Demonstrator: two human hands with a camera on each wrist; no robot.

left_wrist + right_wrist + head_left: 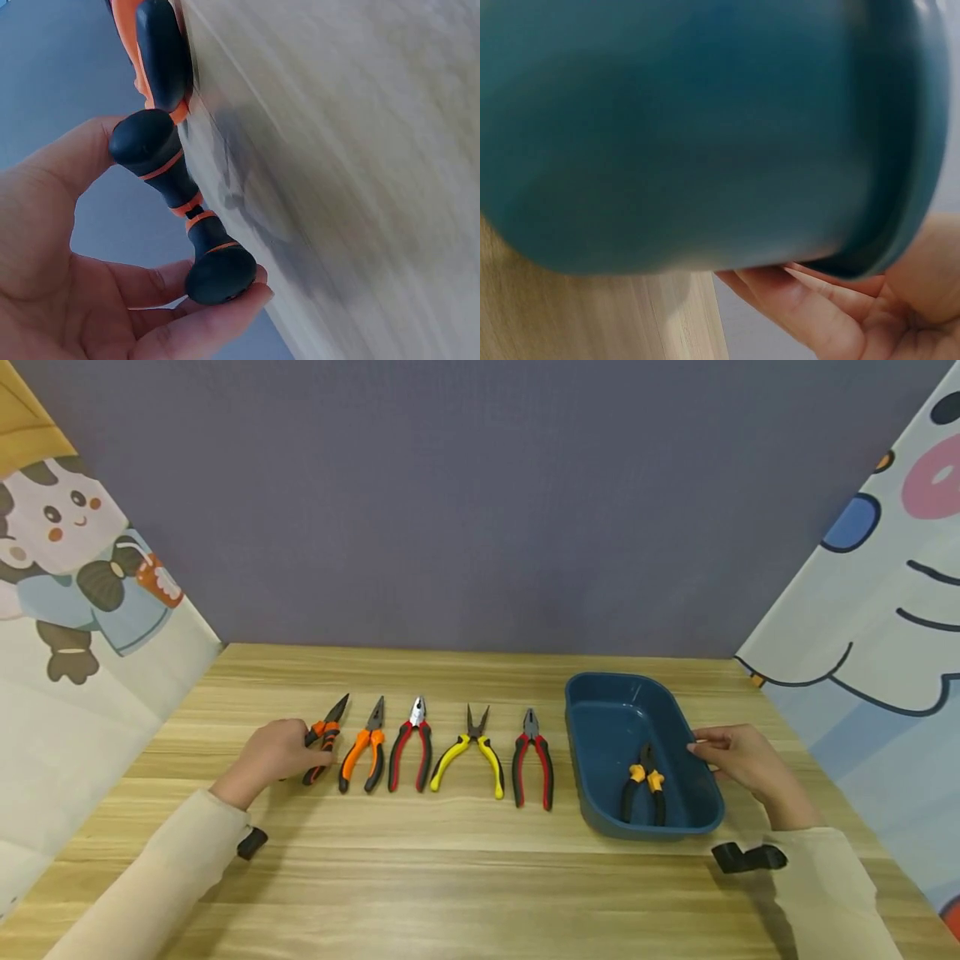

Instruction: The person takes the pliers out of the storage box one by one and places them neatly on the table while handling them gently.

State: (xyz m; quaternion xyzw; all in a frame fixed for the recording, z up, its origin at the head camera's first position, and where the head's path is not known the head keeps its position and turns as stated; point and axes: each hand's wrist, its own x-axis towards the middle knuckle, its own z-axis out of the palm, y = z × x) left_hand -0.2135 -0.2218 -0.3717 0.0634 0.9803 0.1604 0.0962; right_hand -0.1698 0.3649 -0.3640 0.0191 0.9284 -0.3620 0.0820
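My left hand (279, 752) grips long-nose pliers (327, 735) with black and orange handles at the left end of a row of pliers. In the left wrist view, the thumb lies on one handle and fingers (217, 322) curl against the other handle (221, 270). Close beside them are orange-handled pliers (363, 752). On the right, my right hand (742, 764) holds the right side of a blue plastic tray (607, 727) at its rim. Seen from the right wrist, fingers (802, 307) sit beneath that rim. Inside the tray lie pliers (656, 781) with black and yellow-orange handles.
Between the orange pliers and the tray lie red-and-black pliers (416, 727), spread yellow-handled pliers (480, 743) and another red-and-black pair (542, 760). All rest on a wooden table (420, 877). A grey wall (480, 527) rises behind, with patterned panels on both sides.
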